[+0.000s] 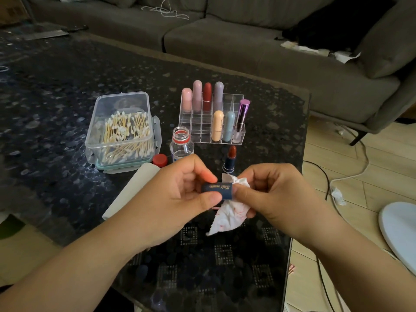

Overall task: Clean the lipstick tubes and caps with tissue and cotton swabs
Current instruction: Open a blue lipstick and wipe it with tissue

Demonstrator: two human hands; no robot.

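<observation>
My left hand [180,190] pinches a dark blue lipstick cap [219,189] with gold lettering between thumb and fingers. My right hand [274,194] holds a white tissue [229,215] stained pink, pressed against the cap's open end. The uncapped lipstick [230,159], red bullet in a dark blue tube, stands upright on the table just behind the hands. A clear organizer [234,102] holds several capped lipsticks. A clear box of cotton swabs [122,134] stands at the left.
An open clear bottle [182,143] stands between box and organizer, its red cap [160,160] beside it. A folded white tissue pack [132,190] lies under my left wrist. The dark glass table [56,97] ends at the right; cables and a crumpled tissue [337,195] lie on the floor.
</observation>
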